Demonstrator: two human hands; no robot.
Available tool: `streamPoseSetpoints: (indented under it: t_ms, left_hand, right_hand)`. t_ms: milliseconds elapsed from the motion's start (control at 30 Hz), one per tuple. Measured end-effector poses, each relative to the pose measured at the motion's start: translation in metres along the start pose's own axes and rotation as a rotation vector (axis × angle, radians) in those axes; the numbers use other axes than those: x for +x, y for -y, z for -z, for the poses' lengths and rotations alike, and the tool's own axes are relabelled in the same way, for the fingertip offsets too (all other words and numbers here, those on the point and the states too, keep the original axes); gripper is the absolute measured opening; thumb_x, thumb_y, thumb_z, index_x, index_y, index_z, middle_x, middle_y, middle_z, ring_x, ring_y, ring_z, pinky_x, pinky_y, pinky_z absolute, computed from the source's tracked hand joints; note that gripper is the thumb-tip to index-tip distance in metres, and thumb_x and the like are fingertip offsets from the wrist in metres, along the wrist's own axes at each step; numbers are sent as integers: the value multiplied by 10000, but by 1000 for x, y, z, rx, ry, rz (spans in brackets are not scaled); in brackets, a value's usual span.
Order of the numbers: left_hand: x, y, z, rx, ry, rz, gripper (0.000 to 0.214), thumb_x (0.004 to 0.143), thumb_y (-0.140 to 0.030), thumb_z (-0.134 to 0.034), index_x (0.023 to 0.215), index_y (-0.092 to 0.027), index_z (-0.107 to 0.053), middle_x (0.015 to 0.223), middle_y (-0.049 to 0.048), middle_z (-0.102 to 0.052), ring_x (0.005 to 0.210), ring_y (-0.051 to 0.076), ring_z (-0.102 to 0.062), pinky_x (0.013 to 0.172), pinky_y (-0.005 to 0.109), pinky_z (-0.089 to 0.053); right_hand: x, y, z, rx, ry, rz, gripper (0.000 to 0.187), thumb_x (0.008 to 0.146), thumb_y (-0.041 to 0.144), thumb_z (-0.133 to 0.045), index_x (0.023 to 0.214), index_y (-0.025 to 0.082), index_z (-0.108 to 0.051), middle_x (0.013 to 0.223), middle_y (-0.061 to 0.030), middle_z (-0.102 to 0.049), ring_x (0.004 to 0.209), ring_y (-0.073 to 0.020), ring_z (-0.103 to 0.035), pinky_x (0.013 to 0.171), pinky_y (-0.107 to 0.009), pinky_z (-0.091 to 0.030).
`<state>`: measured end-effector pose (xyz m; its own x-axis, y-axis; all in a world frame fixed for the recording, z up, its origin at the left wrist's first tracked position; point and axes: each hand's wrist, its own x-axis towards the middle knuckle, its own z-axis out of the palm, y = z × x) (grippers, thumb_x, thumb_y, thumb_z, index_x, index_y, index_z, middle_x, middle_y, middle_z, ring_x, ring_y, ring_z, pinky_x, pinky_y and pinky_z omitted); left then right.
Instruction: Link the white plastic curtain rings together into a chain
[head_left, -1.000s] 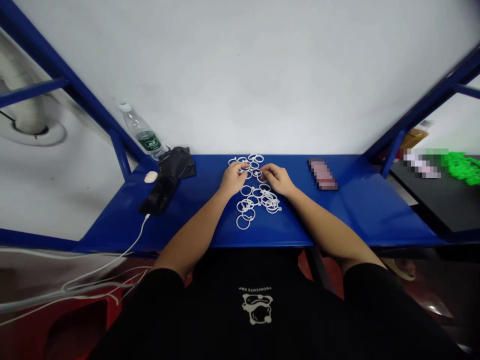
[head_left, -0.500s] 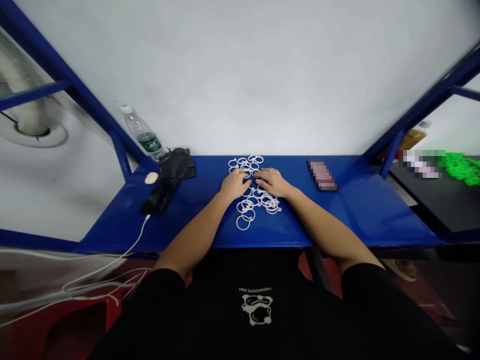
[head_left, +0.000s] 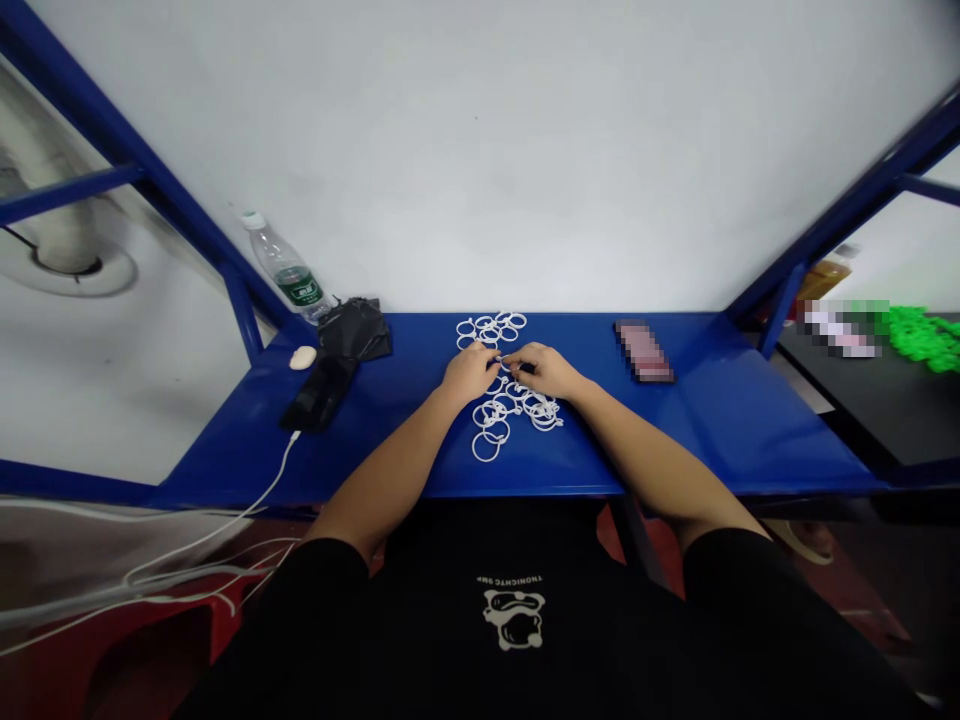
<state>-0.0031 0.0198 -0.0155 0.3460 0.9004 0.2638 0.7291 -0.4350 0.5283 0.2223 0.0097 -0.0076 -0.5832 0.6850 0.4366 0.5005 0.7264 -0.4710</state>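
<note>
Several thin white rings, each with a small clasp-like nub, lie on the blue table in two loose groups: a far group (head_left: 491, 328) near the wall and a near group (head_left: 510, 405) toward me. Between the groups, my left hand (head_left: 472, 370) and my right hand (head_left: 546, 370) face each other with curled fingers. One white ring (head_left: 505, 364) is pinched between them, the left fingertips on its left side and the right fingertips on its right. Part of that ring is hidden by the fingers.
On the left of the blue table (head_left: 405, 440) are a clear bottle (head_left: 289, 270), a crumpled black bag (head_left: 356, 330), a black device (head_left: 319, 395) with a white cable and a pale rounded object (head_left: 303, 357). A blurred-out phone (head_left: 643, 350) lies right. Blue frame posts stand at both sides.
My hands have drawn slightly together from the far group, fingers now curled in. A ring now shows between the fingertips. The other rings lie about where they were.
</note>
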Motion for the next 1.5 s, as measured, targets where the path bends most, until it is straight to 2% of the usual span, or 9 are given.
streamPoseSetpoints:
  t_ms: [133,367,500,567,633,767,967,1133,1500]
  left_hand:
    - [1,0,0,-27,20,-16,126,954,-183,-705,1025,-221,-802,1108,91,-733,1032,251,-707,942,354,-548]
    - [-2,-12,1,-257,-66,-26,131,977,-192,-646,1074,-218,-731,953,43,-784,798,187,-708,801,304,-523]
    - [-6,-20,5,-282,-138,-20,112,915,-176,-673,1005,-218,-724,779,-8,-730,632,143,-623,694,265,-473]
    - [-7,-23,7,-303,-157,-32,97,903,-175,-670,976,-215,-719,711,-32,-692,563,121,-564,653,255,-446]
    - [-9,-25,8,-330,-161,-47,73,910,-188,-662,955,-210,-714,693,-38,-680,539,110,-541,636,249,-437]
    - [-9,-25,6,-374,-148,-49,58,921,-215,-663,948,-206,-713,762,-16,-722,590,111,-590,646,240,-452]
    - [-10,-25,4,-411,-113,-55,67,927,-231,-666,958,-198,-715,706,-26,-691,571,106,-578,613,234,-434]
    - [-9,-26,3,-489,-118,-52,64,920,-216,-665,958,-193,-712,816,2,-733,658,110,-628,665,226,-484]
    - [-6,-22,-4,-548,-149,1,106,866,-195,-642,877,-190,-747,608,-41,-605,504,101,-460,530,242,-341]
  right_hand:
    - [0,5,0,5,22,3,337,896,167,-637,1187,229,-794,990,-55,-805,928,-235,-711,878,-396,-556]
    - [-1,9,-1,64,-85,-66,509,898,179,-667,1406,227,-658,961,-35,-790,929,-227,-717,902,-392,-559]
    - [1,11,1,2,-277,-53,409,995,280,-627,1401,245,-648,1259,-130,-733,1070,-278,-695,958,-464,-577]
    - [1,10,3,-21,-304,-43,380,1048,317,-564,1414,253,-641,1356,-151,-686,1162,-297,-669,996,-487,-572]
    - [1,9,4,-31,-237,-27,355,1073,332,-528,1394,254,-659,1315,-144,-707,1185,-300,-663,1019,-490,-560]
    - [1,6,3,-47,-93,-47,272,1065,313,-538,1238,232,-733,1114,-109,-770,1024,-271,-693,945,-440,-556]
    - [1,6,2,-56,-156,-86,173,1027,293,-586,1023,216,-741,953,-79,-767,861,-231,-682,821,-371,-528]
    - [-1,7,3,-69,-241,-104,154,1012,308,-611,1009,218,-736,889,-67,-752,798,-216,-664,759,-347,-510]
    - [-1,12,2,1,-191,-99,184,1001,341,-615,1012,213,-747,816,-35,-740,714,-187,-644,672,-309,-464]
